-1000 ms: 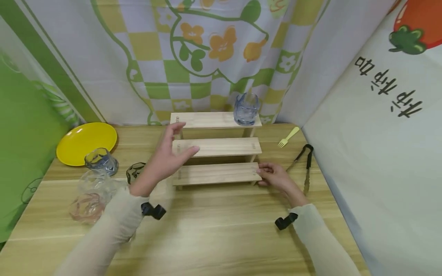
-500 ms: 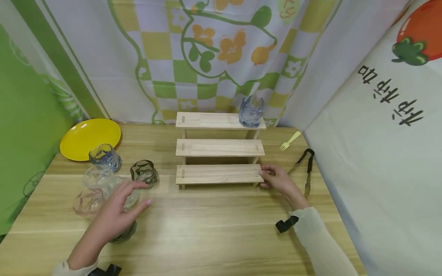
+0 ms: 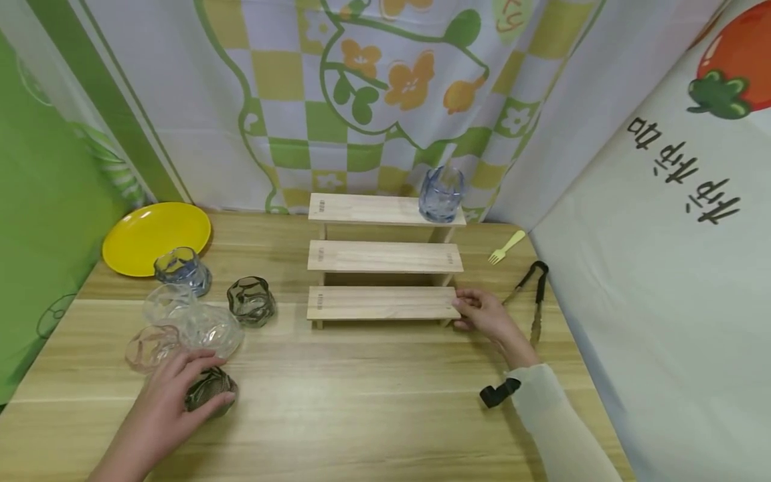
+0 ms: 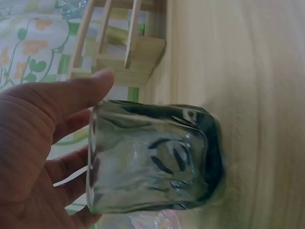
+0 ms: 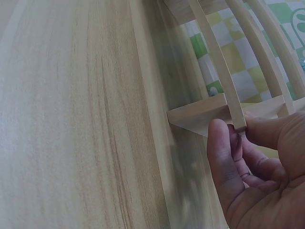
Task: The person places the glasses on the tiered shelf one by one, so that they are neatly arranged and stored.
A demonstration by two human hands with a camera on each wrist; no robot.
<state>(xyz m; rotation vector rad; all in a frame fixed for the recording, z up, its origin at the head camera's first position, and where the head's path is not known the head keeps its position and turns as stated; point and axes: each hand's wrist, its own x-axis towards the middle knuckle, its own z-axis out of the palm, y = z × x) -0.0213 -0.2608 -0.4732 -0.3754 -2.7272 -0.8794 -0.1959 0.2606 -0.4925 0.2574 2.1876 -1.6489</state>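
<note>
My left hand [image 3: 161,410] is at a dark grey glass [image 3: 212,389] on the table's left part, thumb on one side and fingers on the other. In the left wrist view the thumb tip shows a small gap from the rim of that glass [image 4: 147,157], and the fingers reach past its mouth. A three-tier wooden shelf [image 3: 382,304] stands in the middle. My right hand [image 3: 489,320] pinches the right end of its lowest board between thumb and fingers, as the right wrist view also shows. A blue glass [image 3: 441,195] sits on the top tier's right end.
Left of the shelf stand another dark glass [image 3: 251,302], clear glasses [image 3: 213,331], a pinkish glass [image 3: 150,348] and a blue glass [image 3: 183,271] by a yellow plate [image 3: 153,234]. Tongs [image 3: 538,294] and a yellow fork [image 3: 507,247] lie right of it.
My left hand has moved from over the shelf's left end, down and left across the glasses, to the near dark glass. My right hand keeps its pinch on the lowest board.
</note>
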